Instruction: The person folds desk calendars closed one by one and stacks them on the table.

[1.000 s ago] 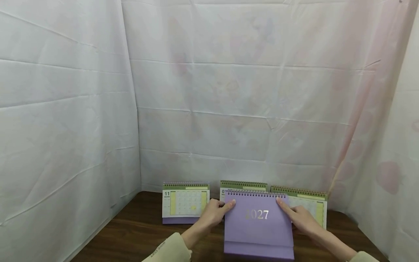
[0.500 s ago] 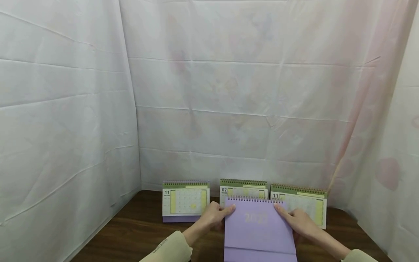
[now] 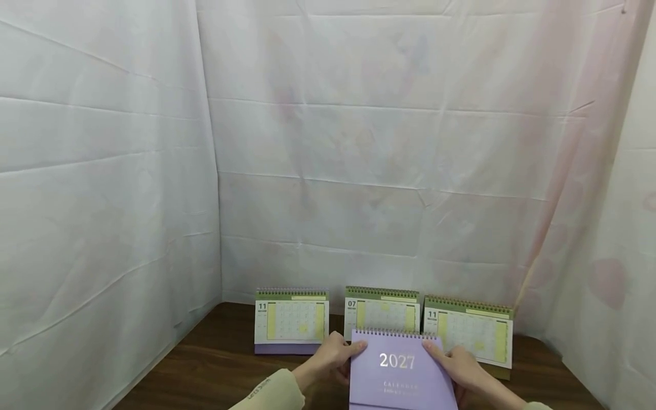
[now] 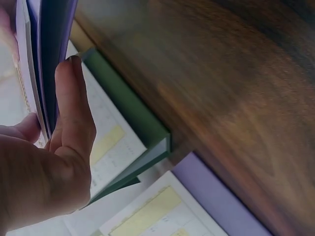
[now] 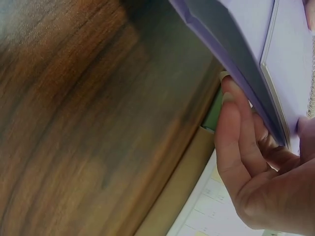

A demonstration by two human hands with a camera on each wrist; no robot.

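Both hands hold a purple desk calendar (image 3: 397,373) marked 2027, spiral binding at its top, its lower part cut off by the head view's bottom edge. My left hand (image 3: 333,356) pinches its left side, thumb on the cover and fingers behind. On the opposite side my right hand (image 3: 461,367) grips it the same way. From the left wrist, the left hand (image 4: 59,152) has the calendar's edge (image 4: 37,73) between thumb and fingers. In the right wrist view the right hand (image 5: 266,167) has its fingers against the calendar's back panel (image 5: 231,64).
Three desk calendars stand in a row behind: one with a purple base (image 3: 291,322) at left, a green-topped one (image 3: 381,307) in the middle, partly hidden, and one with a tan base (image 3: 471,330) at right. They stand on a dark wooden table (image 3: 205,364) before white curtains (image 3: 328,216).
The held calendar has come down and nearer in the head view, both hands moving with it. More of the middle and right calendars shows behind it.
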